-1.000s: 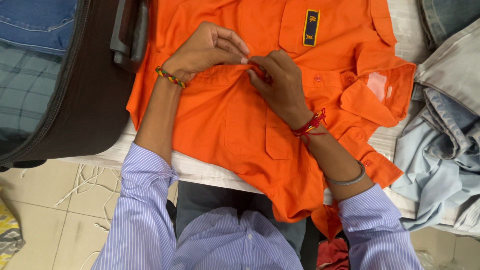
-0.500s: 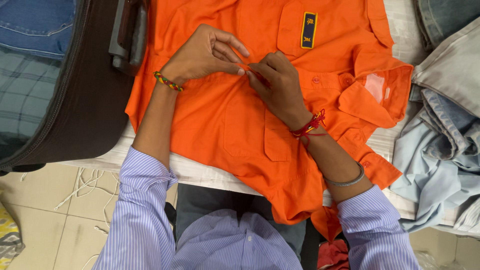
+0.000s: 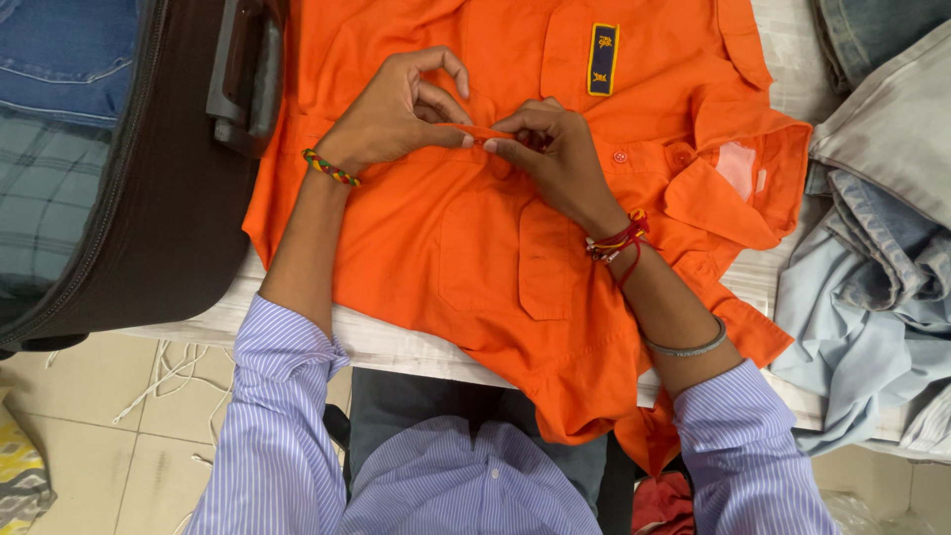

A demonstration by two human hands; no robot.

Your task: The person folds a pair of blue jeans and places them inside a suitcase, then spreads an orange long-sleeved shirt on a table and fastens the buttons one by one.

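An orange shirt [image 3: 475, 258] with chest pockets and a dark blue patch [image 3: 600, 59] lies spread on a white-covered table. My left hand [image 3: 396, 111] and my right hand [image 3: 555, 154] meet at the shirt's front placket, each pinching the orange fabric edge between thumb and fingers at about the middle. Orange buttons [image 3: 620, 157] run along the placket to the right of my right hand. The collar [image 3: 738, 183] lies at the right. Both wrists wear thread bands; the right forearm carries a metal bangle.
An open dark suitcase [image 3: 149, 198] with jeans and a checked cloth inside stands at the left. A pile of light blue and grey garments [image 3: 872, 258] lies at the right. Below the table edge, tiled floor with white cords [image 3: 168, 372] shows.
Both hands stayed at the placket; the fingers shifted slightly, and the left hand's upper fingers lifted higher while the pinch on the fabric edge tightened.
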